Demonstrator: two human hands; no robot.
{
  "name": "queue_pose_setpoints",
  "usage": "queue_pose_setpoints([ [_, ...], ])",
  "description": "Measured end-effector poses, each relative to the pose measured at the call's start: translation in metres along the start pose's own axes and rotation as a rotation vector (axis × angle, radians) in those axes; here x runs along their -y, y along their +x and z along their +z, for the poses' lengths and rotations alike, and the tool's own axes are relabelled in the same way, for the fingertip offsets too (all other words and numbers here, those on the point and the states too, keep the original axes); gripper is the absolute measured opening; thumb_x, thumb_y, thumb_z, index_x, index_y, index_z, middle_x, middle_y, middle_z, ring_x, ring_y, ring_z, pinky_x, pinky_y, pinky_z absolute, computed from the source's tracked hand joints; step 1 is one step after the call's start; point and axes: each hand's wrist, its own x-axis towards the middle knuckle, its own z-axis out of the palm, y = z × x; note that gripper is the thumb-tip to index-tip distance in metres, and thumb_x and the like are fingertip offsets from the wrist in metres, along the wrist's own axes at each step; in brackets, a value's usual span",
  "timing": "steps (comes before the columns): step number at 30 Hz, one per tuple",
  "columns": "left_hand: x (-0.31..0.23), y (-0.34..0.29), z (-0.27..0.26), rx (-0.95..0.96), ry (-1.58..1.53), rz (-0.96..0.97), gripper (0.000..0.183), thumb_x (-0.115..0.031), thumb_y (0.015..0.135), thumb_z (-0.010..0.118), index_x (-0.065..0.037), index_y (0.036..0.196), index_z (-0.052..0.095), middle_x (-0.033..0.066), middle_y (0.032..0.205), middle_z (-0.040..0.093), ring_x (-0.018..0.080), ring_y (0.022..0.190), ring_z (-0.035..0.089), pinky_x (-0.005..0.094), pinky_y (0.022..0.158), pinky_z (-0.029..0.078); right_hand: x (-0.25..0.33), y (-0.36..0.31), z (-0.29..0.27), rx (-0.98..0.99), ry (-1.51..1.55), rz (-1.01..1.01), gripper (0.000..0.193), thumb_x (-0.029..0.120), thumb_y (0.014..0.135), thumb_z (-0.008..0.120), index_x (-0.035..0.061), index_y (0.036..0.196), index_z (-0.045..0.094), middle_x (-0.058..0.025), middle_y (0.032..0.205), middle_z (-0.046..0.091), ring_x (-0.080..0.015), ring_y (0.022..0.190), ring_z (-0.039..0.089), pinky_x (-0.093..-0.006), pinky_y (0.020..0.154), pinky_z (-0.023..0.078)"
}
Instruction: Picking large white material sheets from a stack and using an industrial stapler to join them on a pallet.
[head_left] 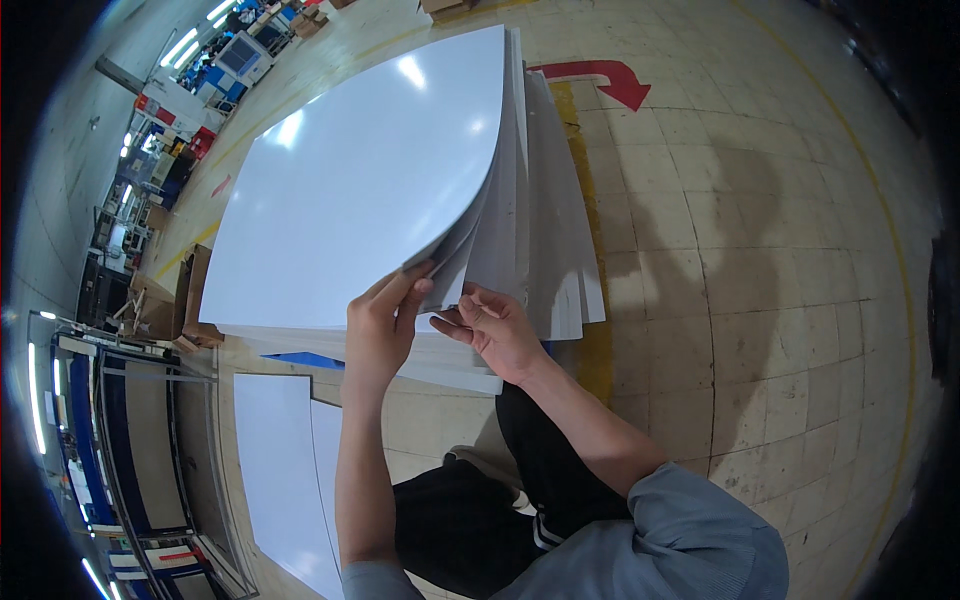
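A tall stack of large glossy white sheets (340, 190) lies before me. At its near right corner several sheets bend upward and fan apart. My left hand (383, 318) is closed on the edge of the raised top sheets, its fingertips partly hidden among them. Just right of it, my right hand (503, 335) has its fingers curled and the thumb bent at the corner of the lower sheets. Whether it pinches a sheet or only touches the edge, I cannot tell.
Two more white sheets (275, 470) lie low at the left, beside my left forearm. A metal rack (150, 450) stands further left, with a cardboard box (190, 290) behind it. Tiled floor with a yellow line (597, 370) and red arrow (625, 85) is at the right.
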Motion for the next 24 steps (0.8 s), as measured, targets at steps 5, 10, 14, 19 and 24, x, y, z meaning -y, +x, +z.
queue_pose_setpoints([
  [5, 0.009, -0.003, 0.011, -0.326, 0.160, 0.222, 0.026, 0.009, 0.079, 0.055, -0.003, 0.103, 0.060, 0.0154, 0.108, 0.063, 0.0306, 0.079, 0.066, 0.0329, 0.060, 0.054, 0.004, 0.001, 0.020, -0.056, -0.015, 0.006, 0.014, 0.015, 0.091, 0.056, 0.0033, 0.097, 0.059, -0.0009, 0.095, 0.058, -0.0165, 0.100, 0.058, -0.0412, 0.099, 0.046],
  [10, 0.005, -0.002, 0.001, -0.069, 0.164, 0.154, 0.035, 0.014, 0.074, 0.051, -0.003, 0.102, 0.062, 0.0151, 0.110, 0.062, 0.0312, 0.081, 0.066, 0.0341, 0.063, 0.054, 0.001, 0.003, 0.015, -0.092, -0.092, 0.002, 0.015, 0.016, 0.090, 0.057, 0.0026, 0.098, 0.059, 0.0000, 0.092, 0.057, -0.0135, 0.096, 0.057, -0.0395, 0.098, 0.047],
  [14, -0.007, 0.000, -0.006, 0.078, 0.034, 0.051, 0.035, 0.012, 0.073, 0.052, -0.003, 0.103, 0.064, 0.0163, 0.105, 0.063, 0.0302, 0.078, 0.066, 0.0342, 0.063, 0.052, -0.006, 0.002, 0.012, -0.021, -0.317, -0.090, 0.036, 0.015, 0.091, 0.057, -0.0046, 0.120, 0.050, -0.0066, 0.108, 0.058, -0.0103, 0.099, 0.055, -0.0317, 0.095, 0.048],
  [19, -0.015, 0.005, -0.011, 0.160, -0.023, -0.024, 0.031, 0.007, 0.078, 0.054, -0.002, 0.106, 0.064, 0.0170, 0.101, 0.064, 0.0289, 0.076, 0.066, 0.0323, 0.064, 0.051, -0.005, 0.002, 0.017, -0.061, -0.275, -0.136, 0.034, 0.014, 0.091, 0.057, -0.0057, 0.119, 0.051, -0.0070, 0.104, 0.059, -0.0111, 0.098, 0.054, -0.0291, 0.092, 0.049],
  [24, -0.008, 0.005, -0.009, 0.093, -0.160, 0.071, 0.027, -0.005, 0.082, 0.063, -0.003, 0.109, 0.064, 0.0170, 0.096, 0.065, 0.0245, 0.074, 0.066, 0.0316, 0.064, 0.050, -0.005, 0.004, 0.011, 0.009, -0.292, -0.086, 0.033, 0.014, 0.092, 0.055, -0.0049, 0.118, 0.052, -0.0086, 0.108, 0.058, -0.0124, 0.101, 0.054, -0.0313, 0.094, 0.049],
])
